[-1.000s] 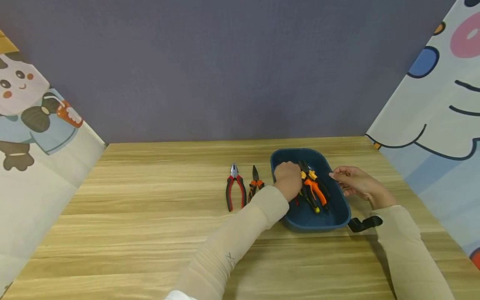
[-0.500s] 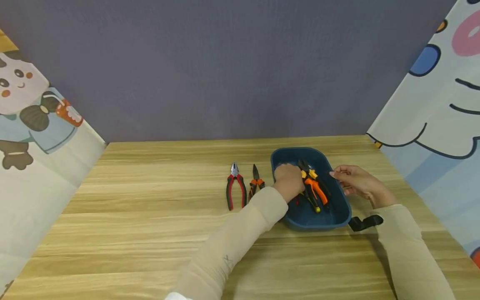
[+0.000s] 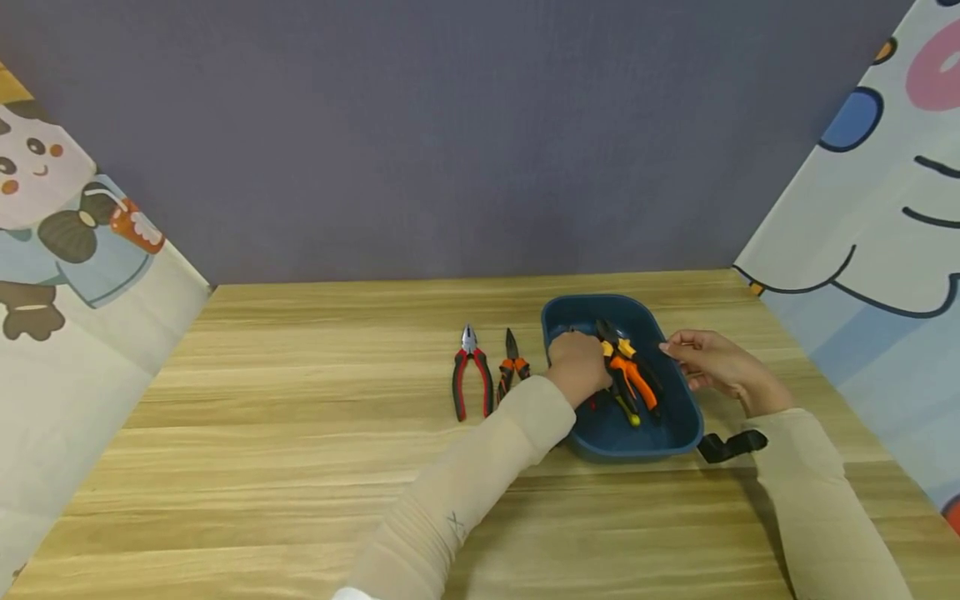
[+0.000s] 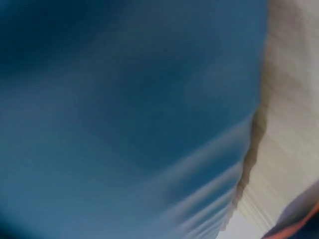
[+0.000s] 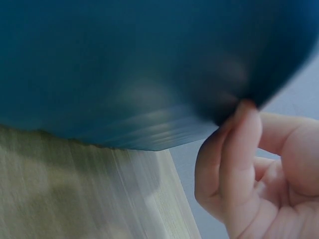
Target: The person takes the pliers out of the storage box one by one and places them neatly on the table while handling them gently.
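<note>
A dark blue plastic bin (image 3: pixel 611 442) holds several pliers, among them orange-handled pliers (image 3: pixel 636 385) and pliers with black and yellow handles (image 3: pixel 626 346). My left hand (image 3: pixel 577 367) reaches down inside the bin's left part, beside these tools. Its fingers are hidden under the back of the hand, so I cannot tell what they hold. A bit of red shows just below it. My right hand (image 3: pixel 712 367) pinches the bin's right rim between thumb and fingers; the right wrist view shows the fingertips (image 5: pixel 244 112) at the blue wall.
Left of the bin, red-and-black pliers (image 3: pixel 471 375) and orange-and-black long-nose pliers (image 3: pixel 512 362) lie side by side on the wooden table (image 3: pixel 300 433), partly near my left sleeve. A dark grey panel (image 3: pixel 480 142) stands behind. A black wrist-camera part (image 3: pixel 727 447) sits by my right cuff.
My left hand has dipped slightly lower inside the bin, and the pliers beside it have shifted a little. The right hand keeps its place on the rim.
</note>
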Motion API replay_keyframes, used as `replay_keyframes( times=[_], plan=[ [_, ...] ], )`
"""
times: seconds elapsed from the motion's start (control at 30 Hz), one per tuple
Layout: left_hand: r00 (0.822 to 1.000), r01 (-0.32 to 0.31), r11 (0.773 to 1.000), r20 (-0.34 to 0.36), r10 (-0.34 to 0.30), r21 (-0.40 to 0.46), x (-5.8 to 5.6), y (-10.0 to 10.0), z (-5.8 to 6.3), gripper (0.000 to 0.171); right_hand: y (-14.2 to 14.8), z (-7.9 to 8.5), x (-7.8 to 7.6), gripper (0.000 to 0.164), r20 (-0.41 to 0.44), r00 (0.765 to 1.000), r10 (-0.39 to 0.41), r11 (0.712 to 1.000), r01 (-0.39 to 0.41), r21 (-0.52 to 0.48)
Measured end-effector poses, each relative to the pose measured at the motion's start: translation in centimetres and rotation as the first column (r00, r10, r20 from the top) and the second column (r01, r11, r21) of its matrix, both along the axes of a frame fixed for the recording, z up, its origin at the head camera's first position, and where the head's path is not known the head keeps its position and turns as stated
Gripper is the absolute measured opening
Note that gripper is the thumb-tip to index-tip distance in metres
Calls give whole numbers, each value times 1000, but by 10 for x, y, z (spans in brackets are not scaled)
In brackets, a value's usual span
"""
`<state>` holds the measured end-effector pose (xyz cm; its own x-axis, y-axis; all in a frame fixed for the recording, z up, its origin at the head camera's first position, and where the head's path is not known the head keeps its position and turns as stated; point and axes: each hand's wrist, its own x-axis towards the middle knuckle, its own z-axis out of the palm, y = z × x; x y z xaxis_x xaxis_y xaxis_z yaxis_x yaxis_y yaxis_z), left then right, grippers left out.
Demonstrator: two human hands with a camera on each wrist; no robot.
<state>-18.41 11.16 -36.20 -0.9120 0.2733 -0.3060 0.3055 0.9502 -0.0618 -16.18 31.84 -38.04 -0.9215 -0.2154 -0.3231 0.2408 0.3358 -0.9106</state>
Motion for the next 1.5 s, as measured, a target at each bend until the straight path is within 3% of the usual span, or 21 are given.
replay_keyframes(
  times=[0.2, 0.53, 0.93, 1.5],
  plan=[
    [1000, 3, 1000, -27, -4, -14, 1, 2, -1, 47, 1, 2, 0, 14, -5, 1000, 2, 1000, -2, 1],
    [1000, -3, 999, 19, 3, 36, 1, -1, -1, 45, 0, 1, 1, 14, -3, 1000, 16, 1000, -16, -7],
    [999, -41, 999, 12, 41, 20, -6, 3, -3, 57, 1, 0, 1, 15, -5, 1000, 25, 1000, -25, -5],
    [999, -5, 990, 42, -1, 138, -6, -4, 3, 52, 0, 2, 2, 16, 8, 1000, 12, 1000, -11, -18]
  ],
)
